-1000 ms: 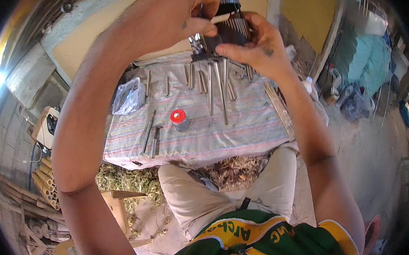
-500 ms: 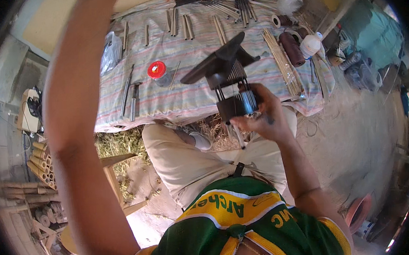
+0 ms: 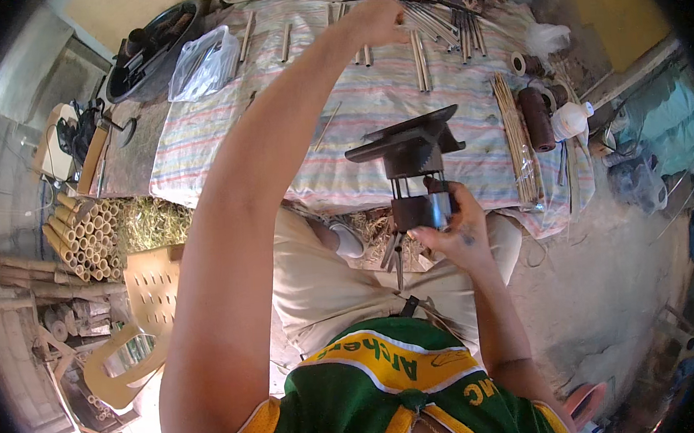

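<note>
Right hand (image 3: pixel 452 229): clenched around the base of a dark metal tool with a flat top plate (image 3: pixel 411 160), held over the lap.
Left hand (image 3: pixel 374 21): stretched out above grey metal rods (image 3: pixel 418 54) on the striped-cloth surface (image 3: pixel 372 118); grip state unclear.

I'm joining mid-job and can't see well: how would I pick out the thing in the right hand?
Start at the striped cloth over the table. Just in front of its near edge, the right hand holds up a dark metal tool. Unlike the thin rods lying flat on the cloth, it stands upright, with a flat plate on top.
</note>
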Demonstrator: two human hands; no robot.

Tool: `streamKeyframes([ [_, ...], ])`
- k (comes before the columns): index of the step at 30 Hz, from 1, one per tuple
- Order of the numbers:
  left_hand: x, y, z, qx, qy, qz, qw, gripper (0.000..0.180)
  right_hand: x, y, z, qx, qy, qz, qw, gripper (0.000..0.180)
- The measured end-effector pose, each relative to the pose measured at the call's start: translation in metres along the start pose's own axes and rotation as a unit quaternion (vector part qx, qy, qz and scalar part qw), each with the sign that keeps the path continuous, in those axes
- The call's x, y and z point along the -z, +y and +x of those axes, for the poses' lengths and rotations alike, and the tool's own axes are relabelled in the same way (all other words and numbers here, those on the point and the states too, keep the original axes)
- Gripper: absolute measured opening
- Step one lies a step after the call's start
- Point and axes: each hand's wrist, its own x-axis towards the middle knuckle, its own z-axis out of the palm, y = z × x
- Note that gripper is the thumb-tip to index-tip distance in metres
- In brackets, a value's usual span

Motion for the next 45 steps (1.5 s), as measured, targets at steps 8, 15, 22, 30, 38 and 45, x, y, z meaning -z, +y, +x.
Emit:
streamKeyframes([
  [8, -0.084, -0.027, -0.079, 0.135, -0.235, 0.159, 0.950, 0.024, -0.015, 0.078, 0.046, 0.014, 0.057, 0.017, 0.998, 0.061],
  [15, -0.121, -0.031, -0.100, 0.150, -0.171, 0.157, 0.961, 0.024, -0.020, 0.089, 0.056, 0.190, 0.094, -0.188, 0.959, 0.067],
  [22, -0.060, 0.001, -0.097, 0.118, -0.049, 0.160, 0.979, 0.021, -0.019, 0.076, 0.053, 0.183, 0.063, -0.175, 0.965, 0.067],
  [30, -0.009, 0.039, -0.218, 0.121, 0.242, -0.705, 0.655, 0.025, -0.016, 0.089, 0.056, 0.140, 0.001, -0.086, 0.986, 0.060],
  [38, -0.112, 0.088, -0.297, 0.228, 0.233, -0.618, 0.715, 0.023, -0.026, 0.084, 0.053, 0.114, 0.064, -0.084, 0.988, 0.062],
  [45, -0.132, 0.122, -0.286, 0.245, 0.330, -0.620, 0.668, 0.017, -0.019, 0.086, 0.055, 0.131, 0.048, -0.154, 0.978, 0.057],
])
